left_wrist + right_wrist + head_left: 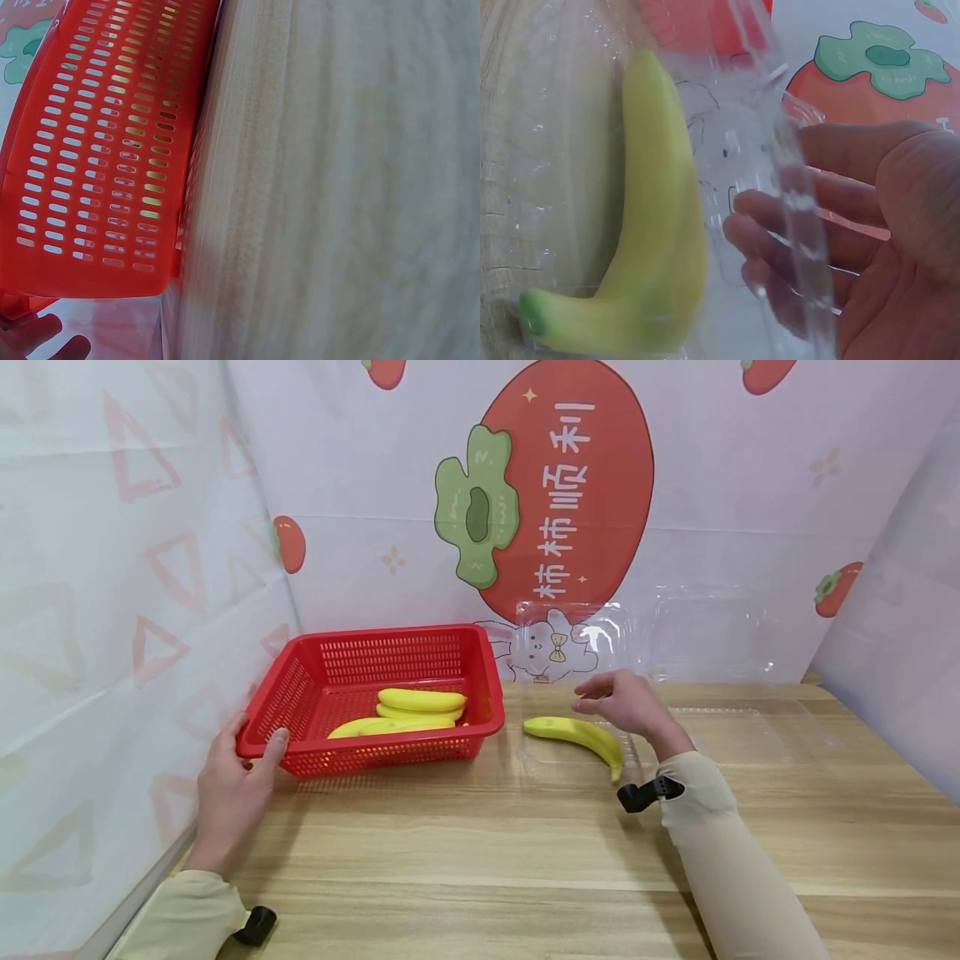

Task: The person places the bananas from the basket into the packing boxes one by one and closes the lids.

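Note:
A red plastic basket with slotted walls holds several yellow bananas. My left hand grips the basket's near left corner, thumb at the rim; in the left wrist view its fingertips show beneath that corner. One more banana lies in a clear plastic clamshell box right of the basket. Above and just beyond this banana hovers my right hand, fingers loosely bent and holding nothing. In the right wrist view, the box's clear wall stands between the banana and the palm.
A second clear clamshell box stands open at the right, its lid raised against the printed backdrop. A cloth wall runs close along the left. Wooden tabletop spans the front.

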`<state>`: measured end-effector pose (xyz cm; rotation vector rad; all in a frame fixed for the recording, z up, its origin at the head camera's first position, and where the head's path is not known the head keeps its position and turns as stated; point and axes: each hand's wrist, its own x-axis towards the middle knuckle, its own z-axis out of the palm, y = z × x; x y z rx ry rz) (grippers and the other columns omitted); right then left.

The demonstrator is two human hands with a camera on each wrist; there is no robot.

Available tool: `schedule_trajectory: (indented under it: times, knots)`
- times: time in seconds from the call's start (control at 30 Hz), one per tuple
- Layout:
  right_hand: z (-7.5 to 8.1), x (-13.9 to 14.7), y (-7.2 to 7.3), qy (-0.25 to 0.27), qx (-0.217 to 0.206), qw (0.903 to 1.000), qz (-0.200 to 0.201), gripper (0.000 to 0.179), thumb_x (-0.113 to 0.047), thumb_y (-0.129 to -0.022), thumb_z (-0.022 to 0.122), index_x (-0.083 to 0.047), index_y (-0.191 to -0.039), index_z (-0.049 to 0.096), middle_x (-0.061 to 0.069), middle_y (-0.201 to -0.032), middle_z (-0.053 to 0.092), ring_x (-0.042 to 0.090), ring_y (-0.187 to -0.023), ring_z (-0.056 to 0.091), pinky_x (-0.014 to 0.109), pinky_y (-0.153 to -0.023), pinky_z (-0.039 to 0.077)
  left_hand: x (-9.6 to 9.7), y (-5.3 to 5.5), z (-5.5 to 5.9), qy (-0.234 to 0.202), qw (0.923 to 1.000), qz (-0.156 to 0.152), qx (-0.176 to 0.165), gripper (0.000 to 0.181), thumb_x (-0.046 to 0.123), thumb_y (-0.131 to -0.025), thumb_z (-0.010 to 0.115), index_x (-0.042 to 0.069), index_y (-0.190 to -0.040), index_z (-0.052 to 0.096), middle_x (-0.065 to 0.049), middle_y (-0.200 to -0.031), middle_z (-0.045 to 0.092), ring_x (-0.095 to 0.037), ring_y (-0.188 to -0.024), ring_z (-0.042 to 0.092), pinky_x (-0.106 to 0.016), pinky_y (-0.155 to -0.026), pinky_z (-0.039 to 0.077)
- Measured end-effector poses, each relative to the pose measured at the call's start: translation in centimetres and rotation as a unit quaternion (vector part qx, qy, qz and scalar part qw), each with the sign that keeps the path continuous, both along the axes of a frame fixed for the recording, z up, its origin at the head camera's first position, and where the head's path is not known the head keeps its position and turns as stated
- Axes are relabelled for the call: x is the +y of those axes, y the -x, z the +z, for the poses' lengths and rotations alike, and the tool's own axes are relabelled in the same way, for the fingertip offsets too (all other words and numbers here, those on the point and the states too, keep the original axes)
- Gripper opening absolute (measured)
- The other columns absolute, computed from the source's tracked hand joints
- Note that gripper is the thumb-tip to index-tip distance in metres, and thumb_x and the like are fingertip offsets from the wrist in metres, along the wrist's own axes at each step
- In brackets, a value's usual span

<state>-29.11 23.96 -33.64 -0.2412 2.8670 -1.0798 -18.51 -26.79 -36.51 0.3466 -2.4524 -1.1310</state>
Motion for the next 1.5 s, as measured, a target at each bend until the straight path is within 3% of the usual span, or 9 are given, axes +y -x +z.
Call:
schedule_trajectory:
  times: [0.1,0.4,0.5,0.6,0.97,1.17,1.33,1.5]
  knots:
    - [0.4,-0.1,-0.1,0.005,-0.003,0.9999,-0.015,0.047,-0.034,-0.100,0.074,-0.007,-0.137,0.070,0.017,-0.128,0.075,0.036,-0.119,0.069,0.053,-0.104,0.056,0.0,0.0,0.0,-0.002,1.0000,-0.001,-0.001,0.082,0.050,-0.106,0.058,0.010,-0.169,0.026,-0.025,-0.162,0.046,-0.039,-0.136,0.054,-0.059,-0.112,0.046]
    - [0.9,-0.3,-0.3,0.008,0.007,0.9994,-0.034,0.046,-0.035,-0.101,0.072,-0.008,-0.138,0.069,0.019,-0.130,0.074,0.037,-0.118,0.069,0.049,-0.099,0.059,0.0,-0.1,0.1,-0.007,0.9999,-0.008,0.003,0.081,0.048,-0.106,0.058,0.008,-0.169,0.025,-0.027,-0.163,0.044,-0.042,-0.138,0.053,-0.063,-0.115,0.046]
    - [0.8,-0.3,-0.2,-0.001,0.018,0.9992,-0.035,0.046,-0.035,-0.101,0.072,-0.008,-0.138,0.070,0.020,-0.129,0.075,0.037,-0.118,0.069,0.050,-0.098,0.060,0.0,-0.1,0.1,-0.002,1.0000,-0.004,0.003,0.080,0.048,-0.106,0.058,0.009,-0.168,0.027,-0.027,-0.160,0.047,-0.039,-0.135,0.055,-0.045,-0.109,0.052]
    - [0.8,-0.4,-0.3,-0.006,0.028,0.9990,-0.034,0.047,-0.036,-0.101,0.072,-0.007,-0.138,0.070,0.020,-0.128,0.075,0.037,-0.117,0.070,0.050,-0.097,0.060,0.0,-0.1,0.1,0.002,1.0000,0.001,0.001,0.079,0.049,-0.106,0.059,0.011,-0.168,0.029,-0.026,-0.158,0.049,-0.037,-0.131,0.056,-0.025,-0.094,0.045]
    - [1.1,-0.5,-0.4,0.018,0.036,0.9985,-0.037,0.045,-0.036,-0.101,0.072,-0.009,-0.137,0.070,0.018,-0.128,0.075,0.036,-0.114,0.071,0.049,-0.097,0.060,0.1,0.0,0.1,0.013,0.9998,0.007,0.011,0.077,0.048,-0.106,0.059,0.010,-0.167,0.032,-0.026,-0.154,0.052,-0.036,-0.121,0.055,-0.029,-0.090,0.039]
    - [1.4,-0.5,-0.6,0.034,0.041,0.9979,-0.036,0.043,-0.036,-0.101,0.072,-0.010,-0.136,0.071,0.017,-0.127,0.076,0.035,-0.112,0.071,0.045,-0.093,0.060,0.0,0.1,0.0,0.011,0.9999,0.006,0.008,0.078,0.049,-0.105,0.059,0.011,-0.167,0.031,-0.024,-0.158,0.050,-0.037,-0.126,0.055,-0.030,-0.093,0.040]
    - [1.6,-0.9,-0.7,0.041,0.043,0.9974,-0.040,0.042,-0.037,-0.101,0.072,-0.012,-0.135,0.071,0.016,-0.126,0.076,0.034,-0.111,0.070,0.041,-0.091,0.060,0.1,0.1,0.0,0.009,0.9999,0.007,0.005,0.078,0.049,-0.105,0.059,0.011,-0.168,0.031,-0.024,-0.160,0.049,-0.038,-0.129,0.054,-0.038,-0.098,0.044]
    - [1.7,-1.2,-0.7,0.045,0.057,0.9966,-0.039,0.042,-0.037,-0.101,0.072,-0.011,-0.134,0.072,0.016,-0.125,0.076,0.034,-0.110,0.070,0.039,-0.089,0.060,0.1,0.0,0.0,0.012,0.9999,0.008,0.009,0.078,0.048,-0.105,0.059,0.010,-0.167,0.031,-0.025,-0.159,0.049,-0.038,-0.129,0.055,-0.035,-0.096,0.043]
